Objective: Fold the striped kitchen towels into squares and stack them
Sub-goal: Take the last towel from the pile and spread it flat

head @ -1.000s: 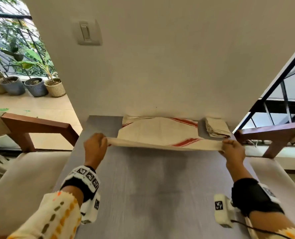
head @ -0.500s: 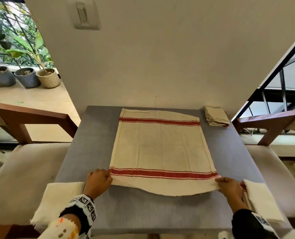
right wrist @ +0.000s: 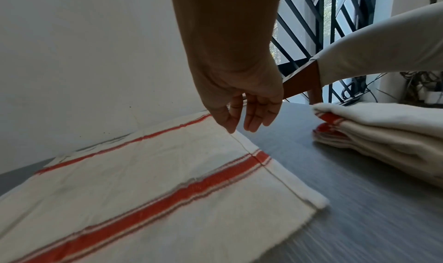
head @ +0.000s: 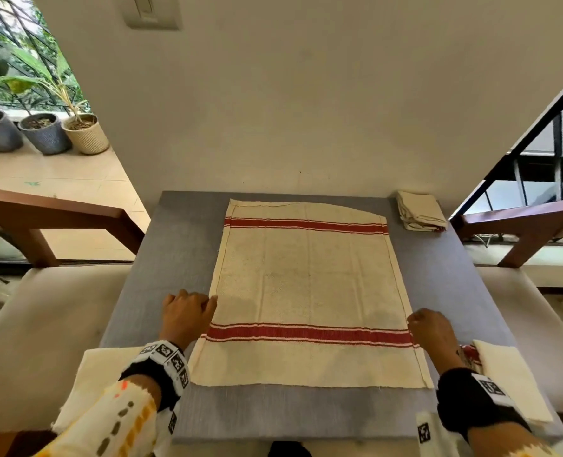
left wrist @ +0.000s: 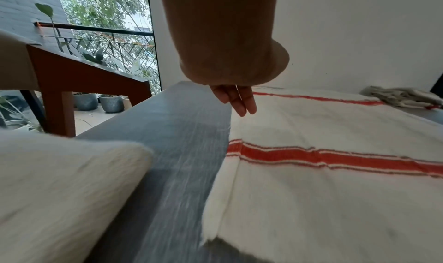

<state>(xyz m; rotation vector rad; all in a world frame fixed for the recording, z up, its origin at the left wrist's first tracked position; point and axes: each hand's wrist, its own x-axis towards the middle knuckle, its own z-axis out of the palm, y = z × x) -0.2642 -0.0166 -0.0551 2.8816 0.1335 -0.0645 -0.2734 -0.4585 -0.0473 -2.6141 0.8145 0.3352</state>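
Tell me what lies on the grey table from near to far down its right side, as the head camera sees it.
Folded pile of towels at the near right edge → right hand at the right edge of the spread striped towel → small folded stack at the far right corner, by the wall.

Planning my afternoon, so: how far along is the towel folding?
Done: a small folded stack at the far right corner. In hand: one striped towel spread flat, unfolded, left hand and right hand at its side edges. Left: folding it, plus the piles near the front corners.
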